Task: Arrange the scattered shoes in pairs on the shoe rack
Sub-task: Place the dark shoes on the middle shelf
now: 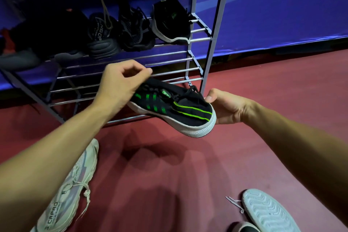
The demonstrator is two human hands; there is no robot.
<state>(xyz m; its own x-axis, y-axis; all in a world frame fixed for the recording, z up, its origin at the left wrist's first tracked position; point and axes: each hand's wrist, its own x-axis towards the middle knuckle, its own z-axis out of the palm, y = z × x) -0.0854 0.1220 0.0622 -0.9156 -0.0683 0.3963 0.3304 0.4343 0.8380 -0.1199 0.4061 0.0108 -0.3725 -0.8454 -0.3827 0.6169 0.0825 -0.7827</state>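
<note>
A black sneaker with green stripes and a white sole (175,109) hangs in the air in front of the metal shoe rack (190,58). My right hand (224,107) grips its heel, thumb on the collar. My left hand (120,84) rests over the laces and toe end, fingers curled on it. Its matching black-and-green sneaker (171,22) stands at the right end of the rack's middle shelf. Beside that one sit several more black shoes (131,30). The lowest shelf behind the held sneaker is bare bars.
On the red floor, a white and grey sneaker (71,190) lies under my left forearm. Another shoe, lying sole-up (267,211), is at the bottom right, with a further shoe's edge below it. A blue banner wall (282,15) stands behind the rack.
</note>
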